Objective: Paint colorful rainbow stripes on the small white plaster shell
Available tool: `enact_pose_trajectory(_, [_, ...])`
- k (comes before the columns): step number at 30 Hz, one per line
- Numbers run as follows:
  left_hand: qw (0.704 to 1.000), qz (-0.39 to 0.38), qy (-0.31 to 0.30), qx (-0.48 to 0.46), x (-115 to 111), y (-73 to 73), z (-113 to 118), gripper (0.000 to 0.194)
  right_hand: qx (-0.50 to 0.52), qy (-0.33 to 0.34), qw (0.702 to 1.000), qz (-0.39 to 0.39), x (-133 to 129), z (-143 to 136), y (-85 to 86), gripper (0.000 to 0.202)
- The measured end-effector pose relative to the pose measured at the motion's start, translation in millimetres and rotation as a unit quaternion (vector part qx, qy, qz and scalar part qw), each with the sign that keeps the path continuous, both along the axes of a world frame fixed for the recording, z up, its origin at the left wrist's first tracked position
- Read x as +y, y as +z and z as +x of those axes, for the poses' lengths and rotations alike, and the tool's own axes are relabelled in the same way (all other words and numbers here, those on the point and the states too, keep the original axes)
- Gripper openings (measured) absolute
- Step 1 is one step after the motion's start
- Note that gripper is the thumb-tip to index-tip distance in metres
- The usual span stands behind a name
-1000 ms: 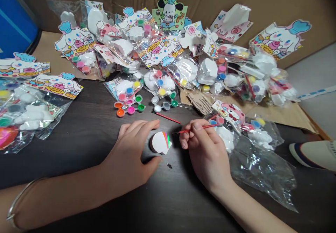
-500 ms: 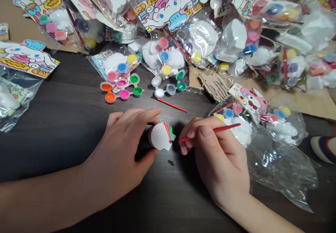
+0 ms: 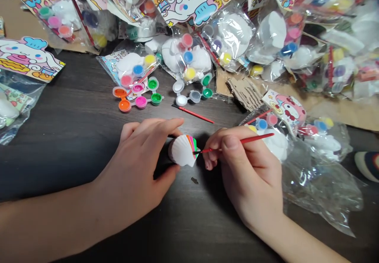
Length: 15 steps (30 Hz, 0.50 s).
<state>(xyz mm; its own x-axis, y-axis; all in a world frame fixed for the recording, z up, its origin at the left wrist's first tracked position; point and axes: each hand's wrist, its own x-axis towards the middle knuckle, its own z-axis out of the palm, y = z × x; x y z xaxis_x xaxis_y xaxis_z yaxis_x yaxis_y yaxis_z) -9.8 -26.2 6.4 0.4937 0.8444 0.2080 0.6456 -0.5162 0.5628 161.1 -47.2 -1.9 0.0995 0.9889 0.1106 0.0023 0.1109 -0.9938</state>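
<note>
A small white shell figure with orange, pink and green stripes on its right side stands on the dark table. My left hand holds it between thumb and fingers from the left. In my right hand is a red paintbrush, gripped like a pen, and its dark tip meets the striped part of the shell. Beyond my hands lie open paint pots in orange, pink and green, a second strip of pots in white, grey and green, and another red brush.
Many clear packets with white figures and paints cover the back of the table. Torn corrugated cardboard lies among them. A crumpled clear bag is right of my right hand, and a packet sits at far left.
The brush tip in my right hand has moved left and up from beside the shell onto its striped part. My left hand still holds the shell. The view has shifted slightly.
</note>
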Motion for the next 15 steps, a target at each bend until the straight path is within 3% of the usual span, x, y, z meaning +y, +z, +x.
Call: enact_pose_trajectory(15, [1.0, 0.006, 0.01, -0.001, 1.1, -2.0, 1.2, 0.046, -0.01, -0.004, 1.0, -0.001, 0.0, -0.9, 0.5, 0.022])
